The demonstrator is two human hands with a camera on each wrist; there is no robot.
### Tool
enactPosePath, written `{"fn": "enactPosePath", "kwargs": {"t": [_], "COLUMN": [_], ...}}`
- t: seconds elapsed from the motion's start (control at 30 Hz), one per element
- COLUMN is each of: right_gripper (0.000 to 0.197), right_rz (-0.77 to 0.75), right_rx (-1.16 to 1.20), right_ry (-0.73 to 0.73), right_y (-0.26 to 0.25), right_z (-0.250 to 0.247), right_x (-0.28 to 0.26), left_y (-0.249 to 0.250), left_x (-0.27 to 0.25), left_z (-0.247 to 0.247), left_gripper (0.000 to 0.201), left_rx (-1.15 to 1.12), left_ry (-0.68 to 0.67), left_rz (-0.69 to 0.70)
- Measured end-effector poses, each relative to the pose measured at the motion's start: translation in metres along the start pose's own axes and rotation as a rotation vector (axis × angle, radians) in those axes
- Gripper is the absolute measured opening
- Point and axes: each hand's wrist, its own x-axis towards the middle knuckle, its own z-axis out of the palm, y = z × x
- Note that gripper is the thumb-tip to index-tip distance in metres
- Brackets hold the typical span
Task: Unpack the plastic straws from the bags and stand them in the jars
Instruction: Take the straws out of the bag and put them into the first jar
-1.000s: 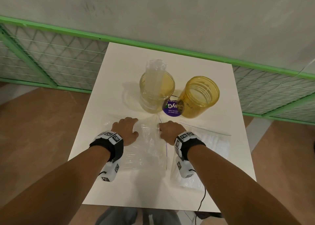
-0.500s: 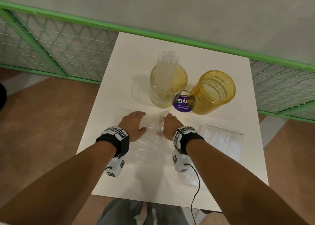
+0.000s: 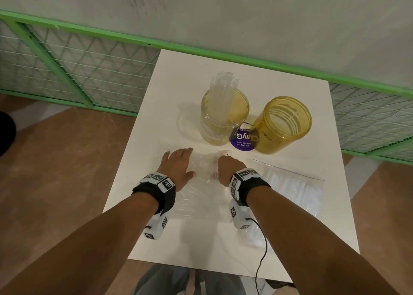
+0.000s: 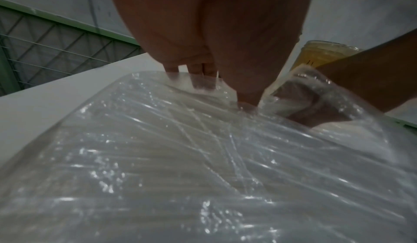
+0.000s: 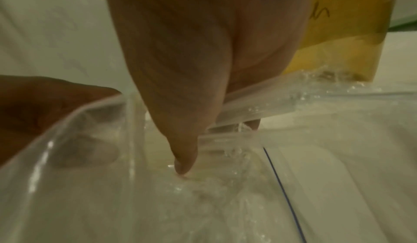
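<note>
A clear bag of straws (image 3: 201, 192) lies flat on the white table (image 3: 169, 93) in front of me. My left hand (image 3: 178, 163) pinches its far mouth edge, thumb (image 4: 246, 95) on top and fingertips (image 4: 194, 68) behind the film. My right hand (image 3: 228, 167) grips the same mouth from the right, thumb (image 5: 182, 164) pressed down beside the zip strip (image 5: 259, 100). Behind stand a pale jar (image 3: 224, 118) holding clear straws (image 3: 223, 82) and an amber jar (image 3: 283, 125) with nothing visible inside.
A second clear bag of straws (image 3: 292, 187) lies at the right. A round purple label (image 3: 242, 138) sits between the jars. A green mesh fence (image 3: 78, 71) and a wall run behind the table. A black cable (image 3: 261, 259) hangs off the near edge.
Both hands have drawn closer together at the bag's mouth, and the film between them has bunched up. The head view has shifted slightly.
</note>
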Motion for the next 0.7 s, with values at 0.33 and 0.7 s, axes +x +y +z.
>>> {"fn": "enactPosePath", "kwargs": {"t": [0.33,0.7], "right_gripper": [0.048,0.042], "right_rz": [-0.030,-0.065], "right_rx": [-0.116,-0.356], "right_ry": [-0.074,-0.032], "right_y": [0.012,0.058], "right_z": [-0.011,-0.082], "right_x": [-0.011,-0.053], "left_y": [0.003,0.068], "left_x": [0.001,0.006], "left_z": [-0.002,-0.030], "left_gripper": [0.068,0.081], "left_rx": [0.157,-0.120], "left_ry": [-0.038,0.231], "left_rz": [-0.057,0.376]}}
